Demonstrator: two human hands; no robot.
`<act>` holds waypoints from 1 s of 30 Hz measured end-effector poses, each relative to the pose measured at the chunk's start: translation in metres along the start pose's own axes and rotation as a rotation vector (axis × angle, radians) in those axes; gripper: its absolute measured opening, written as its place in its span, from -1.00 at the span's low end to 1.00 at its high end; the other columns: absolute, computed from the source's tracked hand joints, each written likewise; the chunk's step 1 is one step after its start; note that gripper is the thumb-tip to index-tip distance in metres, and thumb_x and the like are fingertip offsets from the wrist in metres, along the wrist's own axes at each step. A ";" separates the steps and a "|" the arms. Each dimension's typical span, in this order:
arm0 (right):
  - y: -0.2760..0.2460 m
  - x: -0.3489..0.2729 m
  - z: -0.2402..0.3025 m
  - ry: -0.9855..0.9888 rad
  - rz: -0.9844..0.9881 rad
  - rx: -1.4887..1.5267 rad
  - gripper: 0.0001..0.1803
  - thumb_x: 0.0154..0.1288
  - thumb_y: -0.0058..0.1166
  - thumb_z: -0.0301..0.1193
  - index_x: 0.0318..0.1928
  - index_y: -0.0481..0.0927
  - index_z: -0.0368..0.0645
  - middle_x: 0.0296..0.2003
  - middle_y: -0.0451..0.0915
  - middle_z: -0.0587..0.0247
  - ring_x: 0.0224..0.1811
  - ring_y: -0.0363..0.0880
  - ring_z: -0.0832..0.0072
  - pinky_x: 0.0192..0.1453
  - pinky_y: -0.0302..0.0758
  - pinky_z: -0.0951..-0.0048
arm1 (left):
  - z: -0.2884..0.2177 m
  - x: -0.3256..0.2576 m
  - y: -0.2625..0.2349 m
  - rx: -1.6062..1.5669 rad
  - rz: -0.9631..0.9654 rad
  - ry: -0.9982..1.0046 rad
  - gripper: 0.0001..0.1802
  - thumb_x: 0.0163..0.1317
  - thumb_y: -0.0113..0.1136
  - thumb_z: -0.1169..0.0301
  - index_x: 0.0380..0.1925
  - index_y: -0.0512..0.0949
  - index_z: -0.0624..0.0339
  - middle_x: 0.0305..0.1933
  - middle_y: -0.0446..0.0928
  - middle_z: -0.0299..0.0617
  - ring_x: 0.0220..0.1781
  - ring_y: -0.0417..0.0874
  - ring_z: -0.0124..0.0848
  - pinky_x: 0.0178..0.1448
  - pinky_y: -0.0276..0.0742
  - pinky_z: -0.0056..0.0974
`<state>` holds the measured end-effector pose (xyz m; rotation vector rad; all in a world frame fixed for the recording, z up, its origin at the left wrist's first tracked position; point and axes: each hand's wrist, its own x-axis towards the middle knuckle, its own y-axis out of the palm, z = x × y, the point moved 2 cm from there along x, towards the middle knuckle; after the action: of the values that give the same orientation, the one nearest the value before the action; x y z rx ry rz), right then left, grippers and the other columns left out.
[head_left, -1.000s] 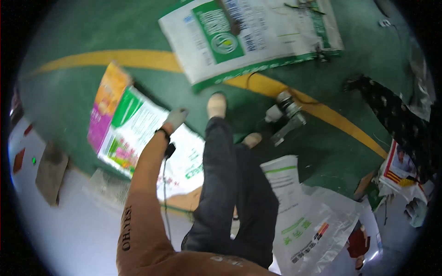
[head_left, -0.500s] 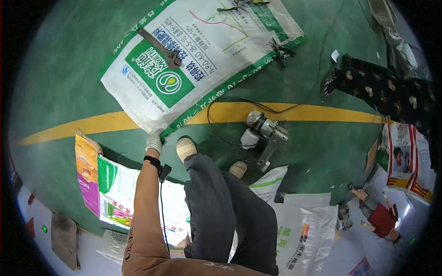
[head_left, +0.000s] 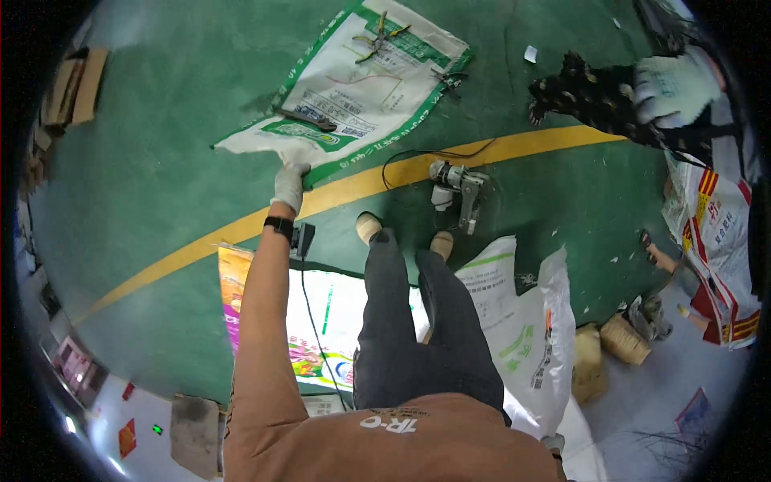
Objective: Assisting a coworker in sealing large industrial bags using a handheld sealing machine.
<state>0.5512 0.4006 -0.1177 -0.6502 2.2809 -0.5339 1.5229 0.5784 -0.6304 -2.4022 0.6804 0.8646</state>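
Note:
My left hand (head_left: 290, 186), in a white glove, is closed on the near edge of a white and green woven sack (head_left: 353, 92). The sack lies on the floor ahead, its near left part bunched and folded. An adjustable wrench (head_left: 309, 120), pliers with yellow-green handles (head_left: 376, 38) and a small dark hand tool (head_left: 450, 78) rest on it. Of my right hand (head_left: 552, 442), only a bit of glove shows low on the right, beside a white plastic sack (head_left: 542, 361); its fingers are hidden.
A grey handheld bag-sewing machine (head_left: 462, 189) with a black cord lies ahead of my feet. A colourful sack (head_left: 329, 305) lies beside my legs. At the right are a co-worker's gloved hand (head_left: 675, 88), patterned dark trousers (head_left: 594, 96) and a red-striped sack (head_left: 715, 241).
The view has shifted. The woven sack's near end, flat before, is now folded and pulled up at my left hand. A co-worker's gloved hand and a bit of my right glove have appeared.

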 end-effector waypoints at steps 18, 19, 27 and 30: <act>-0.094 -0.053 0.028 -0.034 0.116 -0.022 -0.48 0.19 0.02 -0.34 0.19 0.53 -0.18 -0.02 0.67 -0.07 0.08 0.61 0.00 0.18 0.55 0.14 | -0.376 0.045 0.039 0.014 -0.092 -0.257 -0.73 0.19 0.28 0.28 -0.24 0.54 0.22 -0.38 0.53 -0.10 -0.46 0.53 -0.21 -0.43 0.53 -0.11; -0.104 -0.053 0.033 -0.092 0.029 -0.065 -0.55 0.21 0.02 -0.26 0.07 0.63 -0.19 0.07 0.63 -0.03 0.12 0.59 -0.01 0.22 0.52 0.11 | -0.386 0.043 0.034 0.048 -0.120 -0.338 -0.73 0.19 0.28 0.28 -0.24 0.54 0.22 -0.38 0.53 -0.10 -0.46 0.53 -0.21 -0.43 0.53 -0.11; -0.154 0.015 0.085 -0.352 0.027 -0.153 -0.72 0.24 -0.01 -0.33 -0.15 0.71 -0.09 -0.27 0.73 0.05 -0.12 0.70 0.07 -0.09 0.59 0.19 | -0.471 0.094 0.076 -0.236 -0.194 -0.229 -0.79 0.14 0.31 0.36 -0.28 0.57 0.23 -0.38 0.55 -0.11 -0.55 0.50 -0.23 -0.54 0.47 -0.14; -0.173 0.040 0.109 -0.072 0.198 -0.101 -0.71 0.18 -0.03 -0.35 -0.20 0.73 -0.09 -0.14 0.68 -0.09 0.00 0.64 -0.01 0.01 0.59 0.09 | -0.498 0.102 0.095 -0.136 -0.225 -0.269 -0.80 0.18 0.29 0.32 -0.27 0.58 0.18 -0.41 0.55 -0.15 -0.56 0.48 -0.26 -0.53 0.46 -0.15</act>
<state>0.6558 0.2200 -0.1182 -0.4766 2.2841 -0.2972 1.7520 0.1821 -0.3895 -2.3594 0.2508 1.1388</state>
